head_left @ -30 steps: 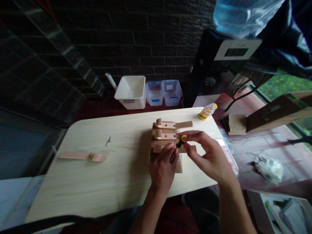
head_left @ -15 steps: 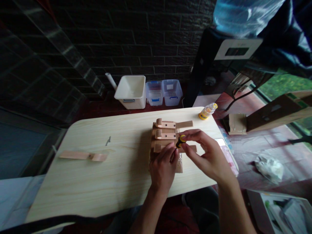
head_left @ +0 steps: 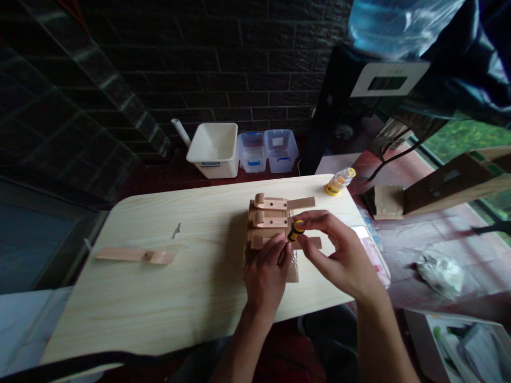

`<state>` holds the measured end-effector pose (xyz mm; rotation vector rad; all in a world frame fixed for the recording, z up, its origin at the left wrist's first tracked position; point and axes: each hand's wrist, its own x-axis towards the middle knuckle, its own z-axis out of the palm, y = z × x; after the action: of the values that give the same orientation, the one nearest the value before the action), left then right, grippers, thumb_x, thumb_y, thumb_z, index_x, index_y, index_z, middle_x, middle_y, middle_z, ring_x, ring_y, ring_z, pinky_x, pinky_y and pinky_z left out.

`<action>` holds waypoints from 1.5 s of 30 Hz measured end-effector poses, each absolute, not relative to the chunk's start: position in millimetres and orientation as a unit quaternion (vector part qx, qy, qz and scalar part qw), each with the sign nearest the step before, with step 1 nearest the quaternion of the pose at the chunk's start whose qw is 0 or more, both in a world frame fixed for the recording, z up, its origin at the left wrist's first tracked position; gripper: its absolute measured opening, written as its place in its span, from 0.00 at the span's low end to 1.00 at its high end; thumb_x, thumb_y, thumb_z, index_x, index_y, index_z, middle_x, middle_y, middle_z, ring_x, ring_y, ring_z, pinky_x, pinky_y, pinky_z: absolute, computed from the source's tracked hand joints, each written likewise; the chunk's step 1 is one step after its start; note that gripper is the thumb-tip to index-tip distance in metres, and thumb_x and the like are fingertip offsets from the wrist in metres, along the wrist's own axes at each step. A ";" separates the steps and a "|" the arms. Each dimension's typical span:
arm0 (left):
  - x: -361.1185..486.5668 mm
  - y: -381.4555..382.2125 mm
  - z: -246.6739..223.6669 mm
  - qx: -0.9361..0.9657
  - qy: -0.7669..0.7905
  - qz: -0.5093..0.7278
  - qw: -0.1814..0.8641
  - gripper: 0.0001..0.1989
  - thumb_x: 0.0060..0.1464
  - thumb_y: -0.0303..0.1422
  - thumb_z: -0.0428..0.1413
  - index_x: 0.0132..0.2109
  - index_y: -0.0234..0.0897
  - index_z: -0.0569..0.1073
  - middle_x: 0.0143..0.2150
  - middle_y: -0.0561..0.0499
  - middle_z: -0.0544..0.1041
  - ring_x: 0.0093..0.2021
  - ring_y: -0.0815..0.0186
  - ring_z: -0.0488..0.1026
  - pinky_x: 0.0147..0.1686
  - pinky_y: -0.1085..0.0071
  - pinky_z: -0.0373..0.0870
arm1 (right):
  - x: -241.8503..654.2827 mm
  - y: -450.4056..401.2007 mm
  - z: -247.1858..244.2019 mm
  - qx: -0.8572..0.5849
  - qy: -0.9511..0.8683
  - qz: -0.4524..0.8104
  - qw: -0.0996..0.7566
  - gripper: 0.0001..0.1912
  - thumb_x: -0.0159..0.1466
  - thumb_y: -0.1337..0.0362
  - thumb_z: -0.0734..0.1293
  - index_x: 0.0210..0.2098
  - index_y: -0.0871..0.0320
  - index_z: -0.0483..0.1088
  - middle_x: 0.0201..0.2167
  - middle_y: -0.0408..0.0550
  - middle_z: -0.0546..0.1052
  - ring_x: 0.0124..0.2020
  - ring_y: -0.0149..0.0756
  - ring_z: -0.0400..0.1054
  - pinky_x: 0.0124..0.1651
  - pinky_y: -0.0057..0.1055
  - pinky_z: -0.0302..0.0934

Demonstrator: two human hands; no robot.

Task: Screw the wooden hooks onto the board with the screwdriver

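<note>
My right hand (head_left: 343,255) pinches the yellow-and-black handle of a small screwdriver (head_left: 296,231) between thumb and fingertips. The tool tilts down toward my left hand (head_left: 266,276), whose fingers are closed by its lower end; whatever they grip there is hidden. Beneath both hands lies a brown block-like base (head_left: 250,223), partly covered by clear wrapping. Two wooden pieces with dark screw holes, the far one (head_left: 273,204) and the middle one (head_left: 271,222), lie across it. A third wooden piece (head_left: 313,243) is half covered by my left fingers.
Left on the table (head_left: 159,303) lie a loose wooden piece (head_left: 123,255) and small grey metal bits, perhaps screws (head_left: 176,230). A clear bottle with yellow ends (head_left: 340,181) stands at the far right corner. A phone (head_left: 373,255) lies by the right edge. Bins (head_left: 213,151) stand beyond the table.
Hardly anything differs. The whole view has shifted very slightly; both hands and the screwdriver keep the same places over the wooden pieces.
</note>
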<state>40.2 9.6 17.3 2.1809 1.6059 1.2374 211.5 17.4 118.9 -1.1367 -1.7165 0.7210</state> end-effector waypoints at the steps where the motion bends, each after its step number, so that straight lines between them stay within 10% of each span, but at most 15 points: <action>1: 40.2 9.7 17.0 0.730 0.537 0.415 0.080 0.08 0.75 0.32 0.60 0.52 0.42 0.85 0.53 0.49 0.91 0.47 0.60 0.91 0.47 0.69 0.87 | 211.4 17.3 118.9 -0.462 -0.699 0.296 0.460 0.09 0.76 0.65 0.72 0.54 0.48 0.77 0.56 0.48 0.85 0.61 0.38 0.80 0.63 0.36 0.76; 45: 39.3 9.5 16.8 0.732 0.541 0.405 0.080 0.08 0.75 0.33 0.60 0.51 0.42 0.85 0.53 0.47 0.91 0.48 0.58 0.91 0.49 0.65 0.88 | 213.1 18.6 117.0 -0.461 -0.695 0.302 0.461 0.07 0.76 0.63 0.72 0.52 0.49 0.75 0.53 0.50 0.84 0.58 0.42 0.80 0.61 0.42 0.78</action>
<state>39.3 9.5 16.8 2.1910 1.6190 1.2128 213.1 18.6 117.0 -1.1346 -1.7104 0.7418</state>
